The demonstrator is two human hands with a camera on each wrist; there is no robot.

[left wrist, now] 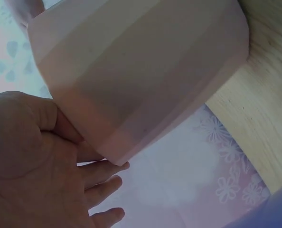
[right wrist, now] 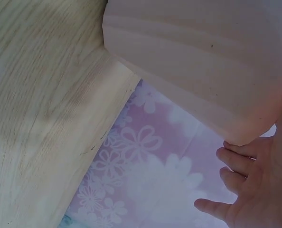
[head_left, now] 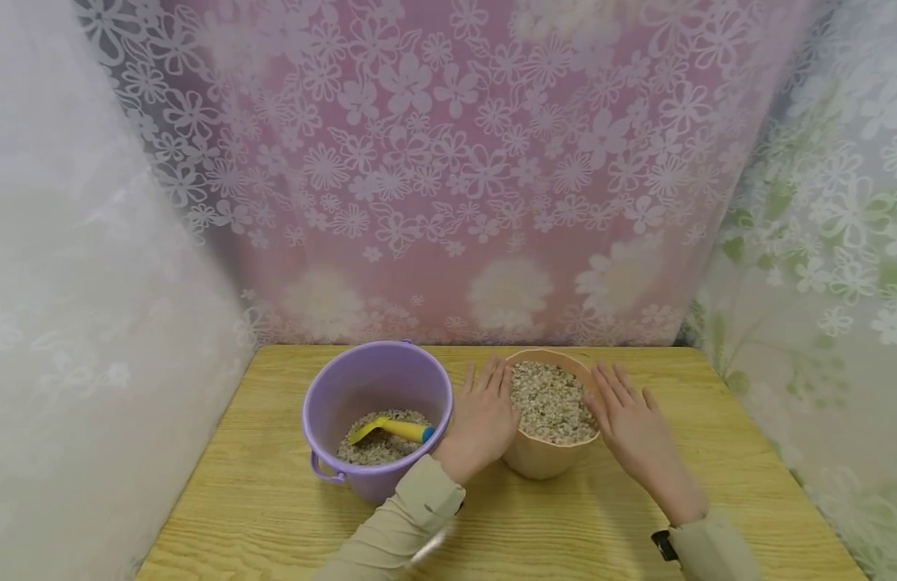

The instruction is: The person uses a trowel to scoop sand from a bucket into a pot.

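A peach-coloured flowerpot stands upright on the table, filled close to its rim with small pale gravel. My left hand lies against its left side at the rim, fingers straight and pointing away from me. On the opposite side, my right hand touches the rim with its fingers extended. In the left wrist view, the pot's faceted wall meets the thumb side of that hand. The right wrist view shows the pot wall with straight fingers at its upper edge.
Left of the pot is a purple bucket with gravel in its bottom. A yellow toy shovel with a blue handle end lies inside it. The wooden table meets flowered curtains at the back and both sides.
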